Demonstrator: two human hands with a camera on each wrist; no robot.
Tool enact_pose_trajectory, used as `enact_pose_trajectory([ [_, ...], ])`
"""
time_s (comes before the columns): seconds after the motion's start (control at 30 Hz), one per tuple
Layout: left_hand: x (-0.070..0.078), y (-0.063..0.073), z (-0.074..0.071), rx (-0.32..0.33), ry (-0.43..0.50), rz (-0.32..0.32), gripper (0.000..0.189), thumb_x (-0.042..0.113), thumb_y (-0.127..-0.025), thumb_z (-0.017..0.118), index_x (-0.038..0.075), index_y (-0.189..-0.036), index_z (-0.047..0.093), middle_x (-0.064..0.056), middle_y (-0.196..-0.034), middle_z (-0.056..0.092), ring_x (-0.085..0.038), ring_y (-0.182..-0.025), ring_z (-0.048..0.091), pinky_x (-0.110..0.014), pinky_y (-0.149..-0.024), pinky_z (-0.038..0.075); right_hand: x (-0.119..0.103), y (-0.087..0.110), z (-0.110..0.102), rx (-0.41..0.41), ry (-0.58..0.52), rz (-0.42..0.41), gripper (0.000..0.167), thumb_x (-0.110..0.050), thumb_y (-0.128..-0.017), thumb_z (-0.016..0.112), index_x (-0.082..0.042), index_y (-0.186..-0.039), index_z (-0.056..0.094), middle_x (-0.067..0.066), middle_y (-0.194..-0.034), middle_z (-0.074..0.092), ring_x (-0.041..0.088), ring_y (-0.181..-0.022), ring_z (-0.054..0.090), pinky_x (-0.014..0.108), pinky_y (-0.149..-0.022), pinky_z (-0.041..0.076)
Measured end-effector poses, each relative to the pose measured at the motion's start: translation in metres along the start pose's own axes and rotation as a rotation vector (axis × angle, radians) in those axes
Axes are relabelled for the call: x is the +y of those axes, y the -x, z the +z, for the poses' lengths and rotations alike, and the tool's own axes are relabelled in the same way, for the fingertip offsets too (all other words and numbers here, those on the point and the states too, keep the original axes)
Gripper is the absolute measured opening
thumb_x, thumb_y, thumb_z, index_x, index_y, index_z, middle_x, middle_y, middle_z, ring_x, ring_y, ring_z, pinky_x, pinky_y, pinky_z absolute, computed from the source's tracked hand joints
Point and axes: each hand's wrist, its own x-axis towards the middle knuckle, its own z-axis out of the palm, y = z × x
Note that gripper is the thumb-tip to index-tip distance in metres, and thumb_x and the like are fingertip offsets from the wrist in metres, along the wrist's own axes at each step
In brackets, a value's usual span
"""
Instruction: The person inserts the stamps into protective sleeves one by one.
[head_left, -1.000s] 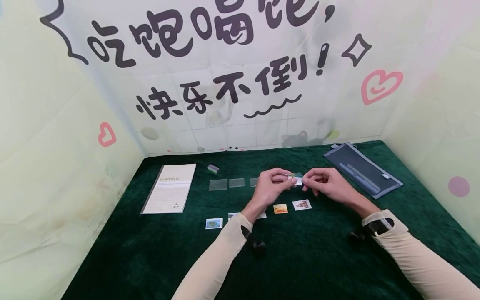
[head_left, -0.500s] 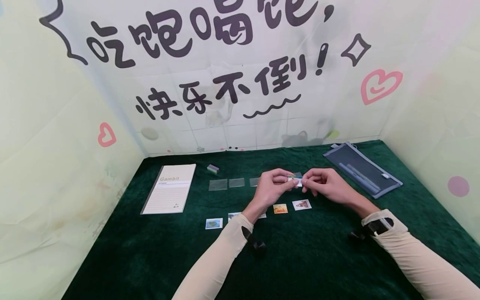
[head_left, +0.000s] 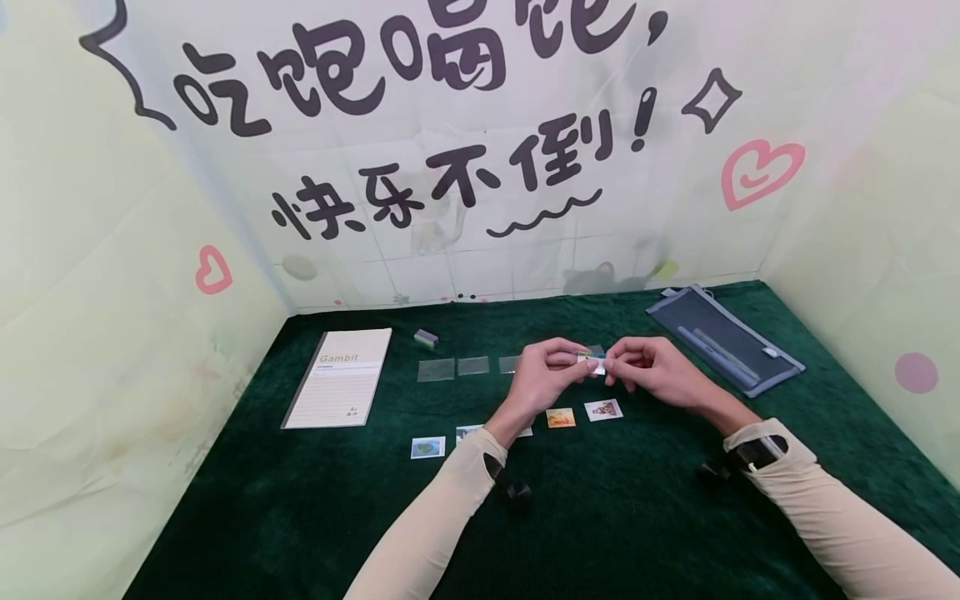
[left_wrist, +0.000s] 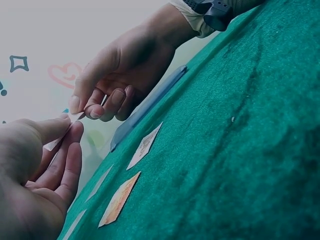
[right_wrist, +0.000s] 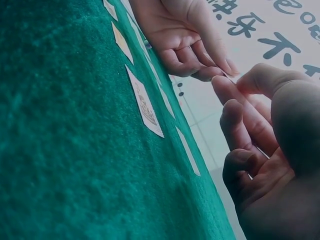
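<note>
A small card (head_left: 598, 367) sits raised between a person's left hand (head_left: 546, 369) and right hand (head_left: 655, 363) in the head view, beyond an orange card (head_left: 561, 417) on green cloth (head_left: 600, 517). From the left wrist, thumb and fingers of each hand pinch it above the cloth. From the right wrist, it shows only as a thin edge at the fingertips.

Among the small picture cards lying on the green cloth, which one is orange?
The orange card, second from the right in the front row. The rightmost card shows a figure on white; the leftmost card is bluish, bordered white; partly hidden cards look pale.
</note>
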Motion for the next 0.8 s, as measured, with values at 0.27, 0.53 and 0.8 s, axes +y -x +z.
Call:
enact_pose_trajectory([
  [0.27, -0.001, 0.002, 0.0, -0.013, -0.026, -0.003, 0.022, 0.035, -0.098, 0.082, 0.024, -0.118, 0.077, 0.004, -0.105, 0.085, -0.011, -0.097, 0.08, -0.035, -0.093, 0.062, 0.0, 0.0, -0.001, 0.005, -0.006, 0.005, 0.021, -0.02, -0.113, 0.061, -0.002, -0.12, 0.07, 0.026, -0.098, 0.075, 0.035, -0.07, 0.062, 0.037, -0.064, 0.052],
  [0.53, -0.004, 0.004, 0.003, -0.033, -0.082, 0.017, 0.021, 0.037, -0.1, 0.08, 0.024, -0.117, 0.077, 0.006, -0.101, 0.085, -0.007, -0.102, 0.079, -0.034, -0.096, 0.061, 0.0, -0.003, 0.0, 0.045, -0.003, 0.008, 0.025, -0.02, -0.111, 0.065, -0.007, -0.132, 0.068, 0.015, -0.111, 0.076, 0.034, -0.086, 0.069, 0.034, -0.073, 0.059],
  [0.8, -0.001, 0.004, 0.011, -0.055, -0.142, 0.037, 0.018, 0.038, -0.101, 0.079, 0.027, -0.115, 0.078, 0.014, -0.102, 0.084, 0.0, -0.1, 0.078, -0.029, -0.097, 0.061, 0.0, 0.001, -0.007, 0.012, 0.021, -0.022, 0.024, -0.016, -0.109, 0.066, -0.009, -0.132, 0.07, 0.015, -0.109, 0.074, 0.032, -0.088, 0.069, 0.03, -0.075, 0.057],
])
